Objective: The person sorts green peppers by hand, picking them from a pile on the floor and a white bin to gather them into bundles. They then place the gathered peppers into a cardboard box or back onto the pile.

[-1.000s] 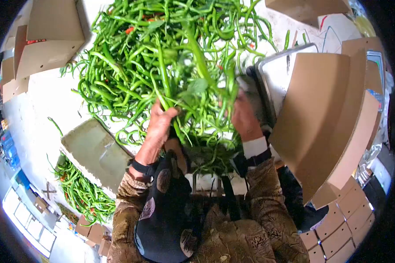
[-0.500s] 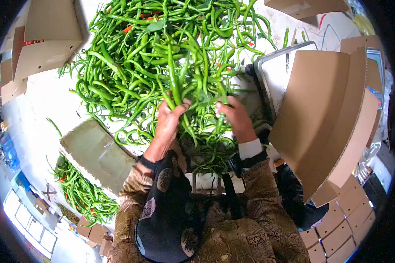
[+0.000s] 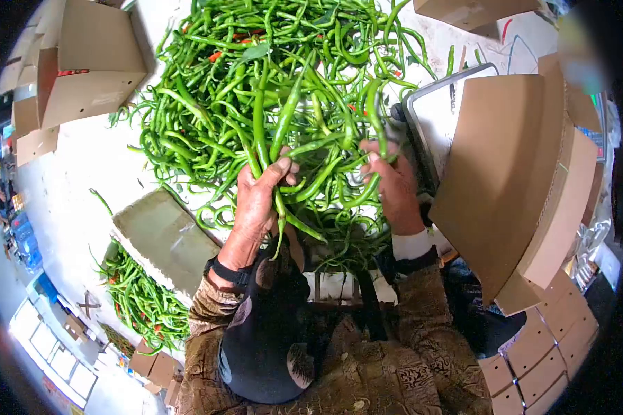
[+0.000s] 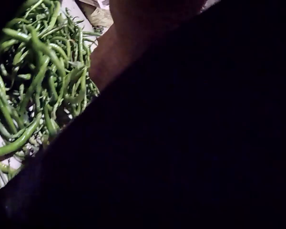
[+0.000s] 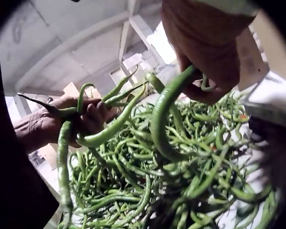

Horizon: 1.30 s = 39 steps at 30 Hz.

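A big heap of long green peppers (image 3: 214,104) covers the white table, a few red ones among them. At its near edge the left hand (image 3: 256,200) grips several long green peppers (image 3: 258,121), whose ends stick out on both sides of the fingers. To its right, the right hand (image 3: 396,187) has its fingers curled round a curved green pepper (image 3: 372,111). The right wrist view shows that curved pepper (image 5: 164,114) hanging from the right hand (image 5: 207,52), and the left hand (image 5: 81,119) holding its bunch. Dark cover blocks most of the left wrist view.
A shallow pale container (image 3: 163,232) lies at the left, beside a smaller pepper pile (image 3: 142,297). Cardboard boxes stand at the upper left (image 3: 93,90) and the right (image 3: 491,166). A grey-rimmed tray (image 3: 422,114) is tucked against the right box.
The left hand's bunch now spreads upward more visibly. The right hand has shifted slightly right, away from the left, and a curved pepper now stands up from it.
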Tool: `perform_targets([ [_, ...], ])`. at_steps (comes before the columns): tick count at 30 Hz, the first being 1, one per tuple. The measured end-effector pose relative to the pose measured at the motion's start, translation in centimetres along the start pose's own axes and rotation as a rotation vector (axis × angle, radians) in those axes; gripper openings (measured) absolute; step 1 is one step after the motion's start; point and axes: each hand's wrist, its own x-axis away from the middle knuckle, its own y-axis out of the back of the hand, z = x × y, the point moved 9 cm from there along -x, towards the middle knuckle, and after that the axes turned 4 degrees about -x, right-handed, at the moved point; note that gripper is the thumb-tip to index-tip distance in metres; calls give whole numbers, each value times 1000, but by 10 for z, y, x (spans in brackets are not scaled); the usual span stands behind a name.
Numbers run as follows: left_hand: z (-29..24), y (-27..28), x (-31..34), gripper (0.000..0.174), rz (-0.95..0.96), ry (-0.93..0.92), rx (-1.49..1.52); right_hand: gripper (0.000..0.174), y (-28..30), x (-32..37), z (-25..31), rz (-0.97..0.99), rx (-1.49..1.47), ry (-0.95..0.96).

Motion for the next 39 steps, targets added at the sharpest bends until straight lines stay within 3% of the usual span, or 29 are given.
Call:
perform_targets([
  [4, -56, -12, 24, 32, 69, -35, 43, 21, 10, 14, 55, -147, 173, 52],
  [5, -67, -16, 31, 32, 95, -21, 73, 19, 7, 17, 56, -131, -42, 87],
  [6, -77, -20, 39, 32, 122, -9, 101, 19, 7, 24, 63, -128, -51, 107],
  [8, -103, -31, 54, 34, 164, -15, 96, 19, -10, 43, 73, 38, -268, 78],
  [11, -142, -53, 82, 34, 305, -63, 77, 21, -16, 67, 98, 66, -236, 134],
  [14, -172, -70, 118, 35, 282, -105, 15, 30, -16, 97, 135, -47, -147, 159],
  [16, -184, -77, 137, 35, 328, -93, -18, 41, -38, 126, 194, 65, -58, 508],
  [18, -191, -93, 161, 34, 327, -86, -109, 48, -46, 140, 218, 113, -134, 531],
  [20, -204, -105, 184, 34, 336, -119, -151, 41, -59, 141, 217, 261, -80, 318],
  [21, -208, -108, 194, 34, 327, -137, -185, 29, -61, 148, 222, 324, -171, 298],
  [23, -218, -103, 209, 33, 287, -164, -114, 24, -53, 163, 228, 403, -339, 262],
  [24, -221, -100, 217, 31, 267, -166, -65, 19, -50, 169, 229, 478, -504, 209],
  [25, -217, -97, 220, 23, 318, -152, -47, 18, -36, 169, 222, 423, -608, 186],
  [26, -217, -93, 229, 18, 238, -164, -70, 21, -25, 171, 218, 398, -600, 167],
  [28, -204, -87, 237, 17, 262, -146, -10, 23, -4, 175, 209, 250, -505, 154],
  [30, -185, -83, 243, 18, 273, -128, 4, 24, 4, 188, 207, 268, -523, 161],
  [32, -163, -80, 243, 30, 300, -100, 52, 25, 8, 199, 205, 302, -538, 168],
  [35, -141, -92, 253, 30, 303, -73, 99, 26, 11, 213, 201, 367, -537, 191],
  [39, -113, -95, 253, 30, 307, -42, 131, 29, 28, 224, 195, 303, -523, 181],
])
